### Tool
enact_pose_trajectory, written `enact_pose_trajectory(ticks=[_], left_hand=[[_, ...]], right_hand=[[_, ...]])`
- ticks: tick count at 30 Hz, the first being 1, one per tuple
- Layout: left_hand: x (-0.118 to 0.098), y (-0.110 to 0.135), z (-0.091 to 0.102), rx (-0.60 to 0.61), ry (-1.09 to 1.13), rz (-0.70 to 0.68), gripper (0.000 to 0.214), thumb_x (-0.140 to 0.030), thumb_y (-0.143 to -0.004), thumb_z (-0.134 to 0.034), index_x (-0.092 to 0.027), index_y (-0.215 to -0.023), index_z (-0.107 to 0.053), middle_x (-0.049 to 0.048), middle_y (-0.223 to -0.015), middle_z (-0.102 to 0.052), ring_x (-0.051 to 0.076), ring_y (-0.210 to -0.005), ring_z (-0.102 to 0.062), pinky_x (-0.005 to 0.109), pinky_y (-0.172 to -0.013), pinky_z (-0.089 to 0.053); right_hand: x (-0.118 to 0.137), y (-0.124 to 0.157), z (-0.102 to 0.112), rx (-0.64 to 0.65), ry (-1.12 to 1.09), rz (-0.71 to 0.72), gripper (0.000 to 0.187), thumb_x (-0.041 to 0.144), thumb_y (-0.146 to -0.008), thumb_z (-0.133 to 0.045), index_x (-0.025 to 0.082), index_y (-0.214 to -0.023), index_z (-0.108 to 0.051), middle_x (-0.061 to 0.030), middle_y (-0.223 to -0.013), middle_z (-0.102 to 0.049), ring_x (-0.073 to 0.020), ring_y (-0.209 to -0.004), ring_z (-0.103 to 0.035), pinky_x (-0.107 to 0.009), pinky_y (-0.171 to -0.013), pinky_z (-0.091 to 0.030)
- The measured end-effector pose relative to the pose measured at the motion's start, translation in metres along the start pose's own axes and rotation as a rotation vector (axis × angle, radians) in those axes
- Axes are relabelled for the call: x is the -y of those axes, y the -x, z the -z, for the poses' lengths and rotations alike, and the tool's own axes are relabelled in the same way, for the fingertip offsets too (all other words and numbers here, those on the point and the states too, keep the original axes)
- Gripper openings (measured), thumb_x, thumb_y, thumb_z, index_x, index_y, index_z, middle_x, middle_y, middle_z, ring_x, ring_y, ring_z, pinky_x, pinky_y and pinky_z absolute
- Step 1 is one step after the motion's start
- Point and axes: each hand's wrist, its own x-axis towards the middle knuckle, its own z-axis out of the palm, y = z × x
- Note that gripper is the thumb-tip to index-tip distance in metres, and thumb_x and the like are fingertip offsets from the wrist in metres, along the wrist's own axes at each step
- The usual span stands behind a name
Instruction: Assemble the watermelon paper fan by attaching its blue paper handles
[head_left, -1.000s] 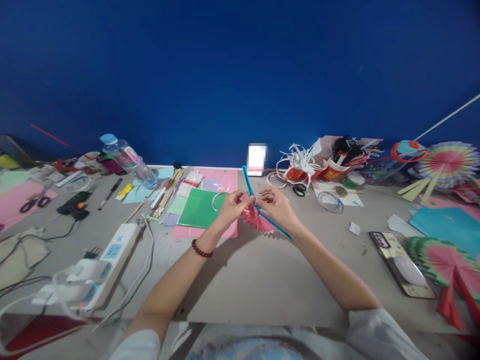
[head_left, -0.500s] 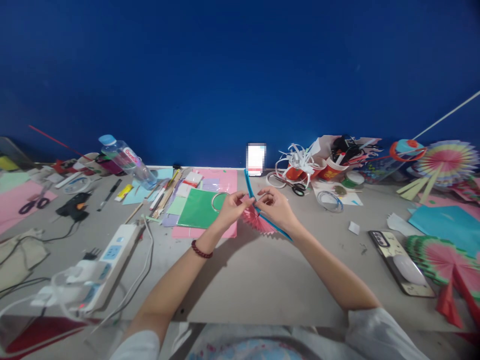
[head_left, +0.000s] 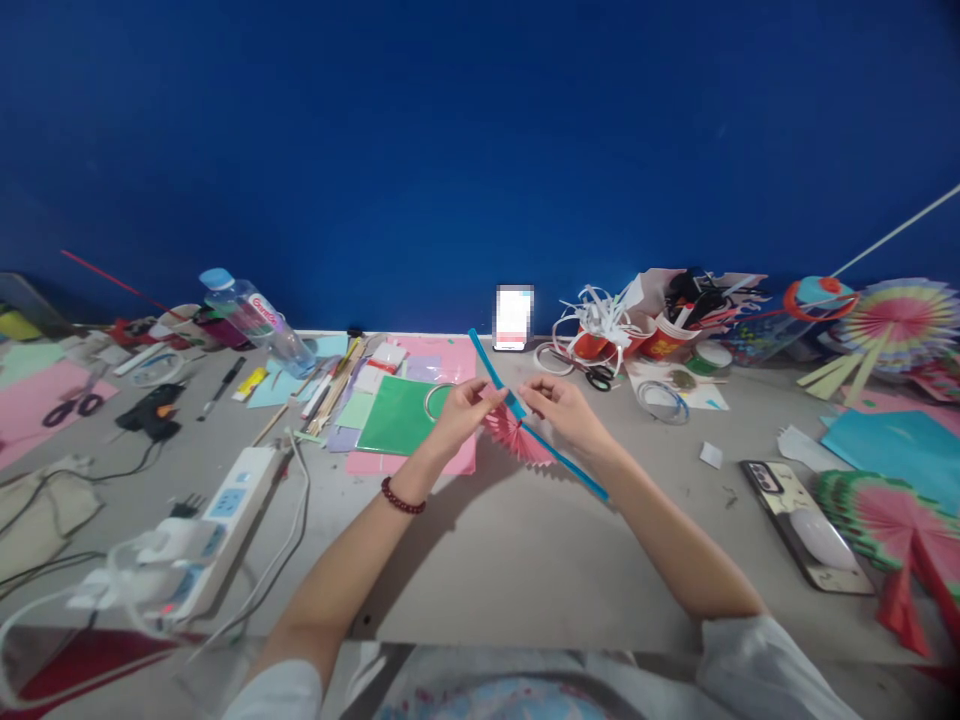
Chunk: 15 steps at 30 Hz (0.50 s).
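Over the middle of the desk, my left hand [head_left: 466, 412] pinches a blue strip [head_left: 570, 468] together with a pink pleated paper fan [head_left: 517, 440], thumb on top. The strip runs slantwise across the fan's gathered point, one end up left and the other down right past my right wrist. My right hand [head_left: 561, 408] is closed, its thumb and fingertips together at the strip's middle, right of the left thumb. The fan's pleats spread downward below both hands. Part of the fan is hidden by the left fingers and the strip.
Left lie a green sheet [head_left: 397, 418], a bottle [head_left: 262, 318] and a power strip [head_left: 232, 520]. At the wall stands a lit phone [head_left: 513, 318]. Right are paper cups [head_left: 664, 338] with tools, a patterned phone [head_left: 776, 500] bearing a mouse [head_left: 819, 538], and a pink-green fan [head_left: 877, 515].
The blue strip's upper end has swung left, and its lower end reaches farther down right. My right fingers have shifted slightly on it. The left hand stays nearly in place.
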Motion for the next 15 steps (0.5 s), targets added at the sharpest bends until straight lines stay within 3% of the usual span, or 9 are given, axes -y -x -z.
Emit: enact_pose_trajectory(ticks=[5,15], left_hand=[[0.004,0.0,0.001,-0.007,0.013,0.068,0.04,-0.051,-0.07,-0.071,-0.017,-0.065,-0.052,-0.0043,-0.055,-0.051,0.007,-0.046,-0.047,0.02,-0.045,-0.036],[-0.005,0.004,-0.007,-0.041,-0.009,0.049,0.038,-0.049,-0.066,-0.074,-0.016,-0.065,-0.056,-0.0049,-0.054,-0.047,0.007,-0.048,-0.04,0.021,-0.045,-0.031]], right_hand=[[0.008,0.006,0.0,0.036,0.013,0.04,0.022,0.035,-0.07,-0.07,0.019,-0.082,-0.059,0.0009,-0.07,-0.062,-0.0133,-0.065,-0.056,-0.026,-0.061,-0.044],[-0.004,0.004,-0.004,-0.025,0.116,0.042,0.027,0.031,-0.07,-0.068,0.02,-0.09,-0.053,0.0024,-0.067,-0.062,-0.0127,-0.057,-0.055,-0.026,-0.055,-0.043]])
